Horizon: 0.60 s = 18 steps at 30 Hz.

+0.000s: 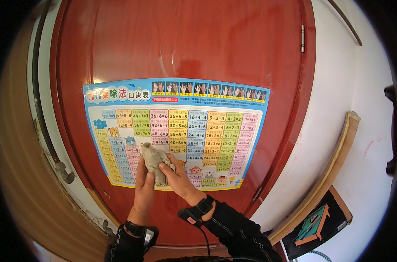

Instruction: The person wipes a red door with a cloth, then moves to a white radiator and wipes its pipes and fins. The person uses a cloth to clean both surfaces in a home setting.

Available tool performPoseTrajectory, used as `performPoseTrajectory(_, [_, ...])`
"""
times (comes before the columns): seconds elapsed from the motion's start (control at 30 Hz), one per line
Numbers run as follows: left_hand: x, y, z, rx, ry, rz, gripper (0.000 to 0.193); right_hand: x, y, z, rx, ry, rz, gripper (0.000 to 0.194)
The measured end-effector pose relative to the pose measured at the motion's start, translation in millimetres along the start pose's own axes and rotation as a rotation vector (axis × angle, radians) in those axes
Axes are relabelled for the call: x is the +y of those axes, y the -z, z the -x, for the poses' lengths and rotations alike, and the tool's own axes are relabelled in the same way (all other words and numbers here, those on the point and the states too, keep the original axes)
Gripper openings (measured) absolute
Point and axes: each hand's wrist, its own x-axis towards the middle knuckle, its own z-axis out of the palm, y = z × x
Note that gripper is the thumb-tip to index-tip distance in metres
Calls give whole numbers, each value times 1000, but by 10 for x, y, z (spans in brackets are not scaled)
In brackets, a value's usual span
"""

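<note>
A crumpled grey-beige cloth (154, 165), folded into a small bundle, is held between my two hands. My left hand (143, 186) grips its left side, thumb toward me. On the right side my right hand (179, 180) presses its thumb onto the cloth. Behind the hands, a colourful multiplication and division chart (198, 98) is fixed to a red wooden door (198, 46). My hands and the cloth hide part of the chart's lower left. Whether the cloth touches the chart cannot be told.
Metal hinges (302, 38) sit on the door's right edge. A dark pipe (38, 65) runs down the left, beside a brown corrugated surface (18, 131). At right, a long wooden piece (329, 177) leans by a box with a pool table picture (311, 226). A cable (206, 240) hangs from my right wrist.
</note>
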Motion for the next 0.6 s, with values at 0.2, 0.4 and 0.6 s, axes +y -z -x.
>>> performPoseTrajectory(0.2, [311,-294,-315,31,4,10,65,-520,210,-112,95,729,1005,39])
performPoseTrajectory(0.4, [986,375,-1037,281,-315,-553,66,-1810,1507,-508,532,1027,1530,49])
performPoseTrajectory(0.6, [1444,1008,-1710,571,-622,-1101,58,-2397,2097,-841,838,976,1707,51])
